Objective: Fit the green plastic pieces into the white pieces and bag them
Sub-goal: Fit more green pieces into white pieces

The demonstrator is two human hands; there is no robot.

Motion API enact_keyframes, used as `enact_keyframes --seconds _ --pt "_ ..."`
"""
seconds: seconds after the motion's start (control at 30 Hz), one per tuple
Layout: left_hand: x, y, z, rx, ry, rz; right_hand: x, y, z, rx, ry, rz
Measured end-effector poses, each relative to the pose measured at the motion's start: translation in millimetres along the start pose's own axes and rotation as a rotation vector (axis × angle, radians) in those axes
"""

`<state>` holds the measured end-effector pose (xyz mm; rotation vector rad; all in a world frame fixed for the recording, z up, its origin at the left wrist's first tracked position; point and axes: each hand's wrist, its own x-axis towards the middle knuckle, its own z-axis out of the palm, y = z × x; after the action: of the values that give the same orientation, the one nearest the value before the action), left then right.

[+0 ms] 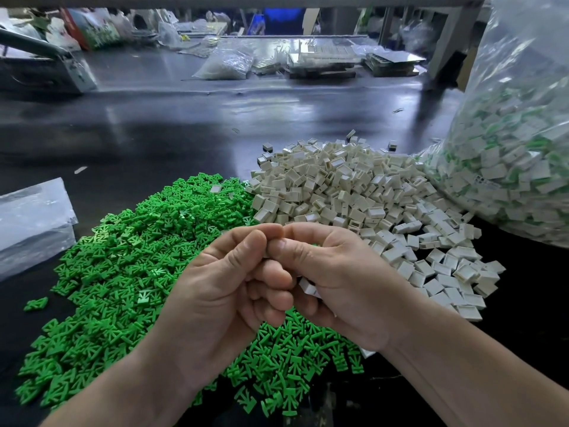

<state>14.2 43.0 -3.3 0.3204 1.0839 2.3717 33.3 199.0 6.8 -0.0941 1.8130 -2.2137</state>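
Green plastic pieces (129, 272) lie heaped on the dark table (154, 134). Touching that heap on its far right side spreads a pile of white pieces (354, 192), and beyond those stands a clear bag (508, 149) stuffed with white and green parts. Above the green heap's near right edge both hands meet, fingers curled, tips touching. The right hand (345, 282) grips a white piece (308, 287) under its fingers; whether the left hand (215, 291) pinches anything I cannot tell.

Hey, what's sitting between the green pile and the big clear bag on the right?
The heap of loose white pieces fills that stretch, shown in the head view.
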Motion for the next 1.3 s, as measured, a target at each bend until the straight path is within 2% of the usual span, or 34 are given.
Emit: enact_keyframes --seconds 0.27,0.4,0.47,0.53,0.6,0.63,0.73,0.87,0.97,1.13,1.2,1.3 --pt "3 1 -1 0.039 -0.043 0.011 0 -1 -3 0.060 -0.004 0.006" --pt "8 8 -8 0.207 0.050 0.059 3 -3 -4 0.206 -0.063 0.017" --pt "10 11 -14 0.519 0.173 0.180 4 -8 -9 0.412 -0.174 -0.013" --pt "12 10 -22 1.095 0.273 0.346 5 -12 -14 0.625 -0.265 -0.054" --pt "15 5 -26 1.642 0.196 0.419 6 -12 -16 0.709 -0.252 -0.048" --pt "17 1 -26 1.815 0.121 0.412 7 -11 -16 0.707 -0.233 -0.043" --pt "20 -4 -27 2.061 -0.076 0.352 8 -9 -17 0.680 -0.191 -0.017" --pt "20 1 -26 2.044 -0.123 0.419 9 -11 -22 0.653 -0.103 0.004" --pt "20 0 -26 2.021 -0.073 0.506 10 -10 -24 0.616 -0.077 0.013" --pt "18 -1 -25 2.025 -0.012 0.522 10 -6 -22 0.508 -0.063 0.036" --pt "17 1 -23 1.946 0.045 0.506 9 -6 -22 0.482 -0.048 0.057" --pt "17 8 -21 1.624 0.205 0.495 8 -6 -19 0.435 -0.008 0.112"
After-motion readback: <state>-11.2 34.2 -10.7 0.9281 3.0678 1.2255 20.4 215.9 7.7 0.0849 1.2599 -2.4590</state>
